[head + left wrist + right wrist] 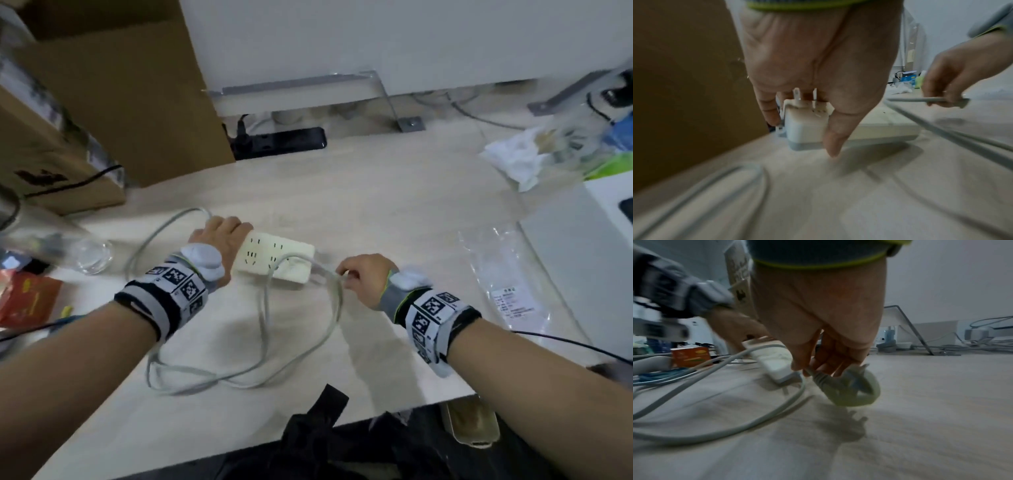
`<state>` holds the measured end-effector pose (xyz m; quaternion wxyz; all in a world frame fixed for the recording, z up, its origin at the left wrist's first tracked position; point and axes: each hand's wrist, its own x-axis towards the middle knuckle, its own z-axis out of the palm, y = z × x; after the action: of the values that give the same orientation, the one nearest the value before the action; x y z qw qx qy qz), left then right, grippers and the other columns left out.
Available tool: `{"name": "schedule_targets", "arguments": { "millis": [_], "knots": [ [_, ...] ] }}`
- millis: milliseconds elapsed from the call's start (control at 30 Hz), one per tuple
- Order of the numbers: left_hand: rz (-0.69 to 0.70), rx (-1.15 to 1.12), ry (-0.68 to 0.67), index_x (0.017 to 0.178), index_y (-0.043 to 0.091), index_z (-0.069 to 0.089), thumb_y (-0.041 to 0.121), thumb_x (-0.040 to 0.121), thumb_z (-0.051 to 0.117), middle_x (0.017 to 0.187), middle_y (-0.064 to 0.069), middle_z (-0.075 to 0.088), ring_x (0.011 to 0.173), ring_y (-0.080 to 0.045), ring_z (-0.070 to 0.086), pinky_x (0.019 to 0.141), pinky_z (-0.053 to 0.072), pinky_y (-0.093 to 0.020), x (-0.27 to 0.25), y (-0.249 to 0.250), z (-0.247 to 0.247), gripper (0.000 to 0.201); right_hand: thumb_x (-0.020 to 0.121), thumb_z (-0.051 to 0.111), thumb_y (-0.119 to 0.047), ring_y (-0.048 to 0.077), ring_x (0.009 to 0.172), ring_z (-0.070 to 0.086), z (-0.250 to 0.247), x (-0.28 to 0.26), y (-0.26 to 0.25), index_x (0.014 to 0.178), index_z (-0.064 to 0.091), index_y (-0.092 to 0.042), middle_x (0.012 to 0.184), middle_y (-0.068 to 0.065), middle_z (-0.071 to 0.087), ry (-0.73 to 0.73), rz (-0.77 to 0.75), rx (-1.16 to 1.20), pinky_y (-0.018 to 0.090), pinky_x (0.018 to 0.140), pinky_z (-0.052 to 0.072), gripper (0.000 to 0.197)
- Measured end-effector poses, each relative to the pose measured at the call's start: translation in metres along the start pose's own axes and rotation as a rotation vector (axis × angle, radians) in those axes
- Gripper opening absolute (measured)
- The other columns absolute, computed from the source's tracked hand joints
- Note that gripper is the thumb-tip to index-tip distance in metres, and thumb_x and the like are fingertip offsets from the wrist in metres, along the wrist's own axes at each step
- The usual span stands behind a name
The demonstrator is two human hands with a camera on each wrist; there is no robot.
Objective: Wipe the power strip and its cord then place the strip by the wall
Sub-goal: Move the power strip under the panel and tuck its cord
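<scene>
On the pale desk (pixel 376 192) the power strip (pixel 277 255) lies mid-surface, left hand (pixel 219 236) gripping its end. Right hand (pixel 363 277) pinches the cord (pixel 263 318) beside its plug (pixel 851 391). The slack loops could snag and drag the strip sideways.

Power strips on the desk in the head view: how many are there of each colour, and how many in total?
White power strip, gripped at its end by the left hand: 1
Black power strip, lying by the wall: 1
Total: 2
</scene>
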<state>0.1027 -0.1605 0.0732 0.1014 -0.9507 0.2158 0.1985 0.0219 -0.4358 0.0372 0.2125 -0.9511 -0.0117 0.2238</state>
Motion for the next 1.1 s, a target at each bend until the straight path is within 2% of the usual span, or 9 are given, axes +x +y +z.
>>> {"name": "schedule_targets", "arguments": {
  "millis": [133,300,400,467,567,667,833,967,1100],
  "knots": [
    [0.176,0.189,0.149,0.141,0.026,0.025,0.007,0.082,0.059,0.148,0.000,0.024,0.139,-0.033,0.014,0.107,0.034,-0.044,0.041,0.019,-0.068,0.071,0.091,0.054,-0.027,0.021,0.095,0.065,-0.002,-0.016,-0.008,0.109,0.069,-0.031,0.106,-0.005,0.070,-0.018,-0.079,-0.028,0.031,0.080,0.054,0.024],
    [0.581,0.558,0.375,0.139,0.031,0.018,0.007,0.086,0.049,0.152,-0.011,0.017,0.138,-0.044,0.017,0.114,0.022,-0.051,0.076,0.061,-0.128,0.065,0.078,0.072,-0.045,0.014,0.083,0.061,-0.060,-0.015,0.000,0.110,0.060,-0.024,0.103,-0.007,0.059,0.507,0.123,0.391,0.028,0.076,0.049,0.040],
    [0.837,0.625,0.555,0.129,0.032,0.038,0.009,0.084,0.047,0.144,-0.011,0.029,0.128,-0.047,0.040,0.103,0.041,-0.055,0.083,0.091,-0.153,0.052,0.068,0.078,-0.050,0.014,0.093,0.063,-0.100,-0.011,0.001,0.133,0.045,-0.028,0.109,-0.009,0.057,0.352,0.186,0.613,0.032,0.083,0.050,0.076],
    [0.878,0.590,0.676,0.127,0.036,0.040,0.014,0.084,0.031,0.147,-0.007,0.029,0.130,-0.044,0.040,0.103,0.039,-0.054,0.078,0.114,-0.173,0.050,0.070,0.079,-0.043,0.017,0.094,0.066,-0.117,-0.012,0.003,0.127,0.054,-0.026,0.105,-0.007,0.065,0.282,0.179,0.642,0.034,0.084,0.052,0.065],
    [0.752,0.377,0.724,0.142,0.041,0.019,0.009,0.083,0.025,0.158,-0.007,0.013,0.142,-0.037,0.019,0.115,0.017,-0.051,0.070,0.134,-0.183,0.067,0.070,0.080,-0.033,0.017,0.090,0.068,-0.125,-0.011,0.011,0.108,0.066,-0.023,0.097,-0.005,0.072,0.438,0.232,0.751,0.034,0.081,0.054,0.041],
    [0.630,-0.172,0.734,0.146,0.028,0.019,0.005,0.078,0.047,0.153,-0.014,0.024,0.135,-0.037,0.032,0.108,0.029,-0.046,0.064,0.142,-0.161,0.077,0.067,0.082,-0.025,0.023,0.087,0.070,-0.121,-0.012,0.021,0.096,0.066,-0.019,0.094,0.001,0.073,0.667,0.345,1.151,0.043,0.077,0.059,0.033],
    [0.183,-0.542,0.213,0.145,0.026,0.017,0.053,0.081,0.059,0.140,-0.013,0.043,0.124,-0.033,0.045,0.101,0.040,-0.046,0.078,0.148,-0.066,0.081,0.082,0.074,-0.009,0.029,0.091,0.069,-0.116,-0.021,0.048,0.113,0.061,-0.005,0.105,0.011,0.071,0.780,0.496,1.881,0.048,0.075,0.059,0.034],
    [0.131,-0.532,0.120,0.136,0.027,0.033,0.048,0.084,0.057,0.132,-0.007,0.049,0.116,-0.029,0.051,0.095,0.045,-0.042,0.080,0.155,-0.034,0.061,0.086,0.071,-0.017,0.028,0.085,0.068,-0.101,-0.025,0.064,0.111,0.059,-0.008,0.101,0.013,0.070,0.802,0.588,2.213,0.042,0.054,0.060,0.029],
    [0.075,-0.726,0.227,0.096,0.023,0.058,0.028,0.093,0.052,0.101,-0.008,0.065,0.086,-0.030,0.059,0.074,0.048,-0.035,0.090,0.161,-0.053,0.009,0.087,0.069,-0.025,0.025,0.084,0.068,-0.083,-0.032,0.071,0.105,0.058,-0.007,0.094,0.012,0.069,0.735,0.630,2.226,0.043,0.064,0.061,0.028]
  ]
}}
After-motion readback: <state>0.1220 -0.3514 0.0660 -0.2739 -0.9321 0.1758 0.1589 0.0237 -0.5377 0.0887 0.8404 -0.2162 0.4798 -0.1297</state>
